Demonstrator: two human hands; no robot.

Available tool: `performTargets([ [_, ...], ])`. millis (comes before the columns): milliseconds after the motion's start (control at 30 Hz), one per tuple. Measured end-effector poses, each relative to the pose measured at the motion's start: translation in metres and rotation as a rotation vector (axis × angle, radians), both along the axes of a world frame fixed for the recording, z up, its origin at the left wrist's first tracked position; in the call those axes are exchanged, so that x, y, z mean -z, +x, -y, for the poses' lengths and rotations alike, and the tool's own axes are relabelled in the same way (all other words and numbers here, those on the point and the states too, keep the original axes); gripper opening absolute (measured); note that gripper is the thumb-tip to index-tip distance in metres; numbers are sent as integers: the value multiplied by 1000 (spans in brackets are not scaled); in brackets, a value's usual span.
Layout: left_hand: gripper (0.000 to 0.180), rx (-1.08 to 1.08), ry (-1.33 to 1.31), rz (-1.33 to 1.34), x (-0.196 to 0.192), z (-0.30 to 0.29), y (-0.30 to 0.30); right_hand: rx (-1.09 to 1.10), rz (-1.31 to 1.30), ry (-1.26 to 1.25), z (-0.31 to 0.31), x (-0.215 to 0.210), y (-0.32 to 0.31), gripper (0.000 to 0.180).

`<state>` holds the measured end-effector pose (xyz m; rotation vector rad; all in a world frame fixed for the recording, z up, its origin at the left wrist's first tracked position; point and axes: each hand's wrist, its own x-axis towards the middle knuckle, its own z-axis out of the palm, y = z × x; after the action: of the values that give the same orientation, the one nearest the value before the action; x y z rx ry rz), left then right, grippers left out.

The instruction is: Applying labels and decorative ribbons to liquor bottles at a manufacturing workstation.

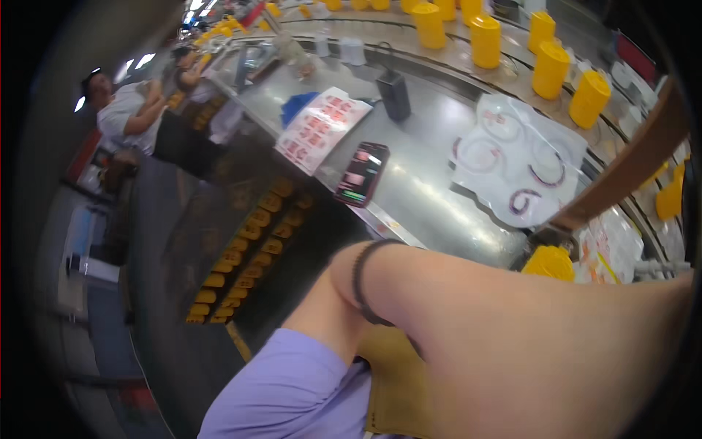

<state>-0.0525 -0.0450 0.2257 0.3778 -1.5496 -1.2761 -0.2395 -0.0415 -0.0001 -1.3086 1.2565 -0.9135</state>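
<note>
My bare right forearm [512, 322] reaches across in front of me from the right edge, with a dark beaded bracelet [360, 282] at its wrist. Past the bracelet only a small part of my right hand [341, 271] shows, against my left arm [319, 322]; its fingers are hidden. A lilac sleeve [285, 380] covers the upper part of that left arm, and my left hand is out of sight behind the right forearm. Nearest to the arms, a phone [362, 173] with its screen lit lies at the metal table's edge.
The metal table [420, 172] holds a printed sticker sheet [325, 130], a black radio-like box [395, 95] and a clear plastic sheet [512, 157] with curled strips. Yellow canisters [485, 42] line the conveyor behind. Yellow pieces [248, 234] sit below; a brown post [621, 164] stands right. Another person [131, 110] is at far left.
</note>
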Motion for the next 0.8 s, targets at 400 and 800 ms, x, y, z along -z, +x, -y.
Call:
performTargets([
  [400, 47, -810, 174, 687, 183, 151, 154, 14, 36, 56, 17, -17, 48, 93],
  [800, 32, -776, -30, 923, 282, 177, 119, 38, -128, -10, 11, -2, 36, 98],
])
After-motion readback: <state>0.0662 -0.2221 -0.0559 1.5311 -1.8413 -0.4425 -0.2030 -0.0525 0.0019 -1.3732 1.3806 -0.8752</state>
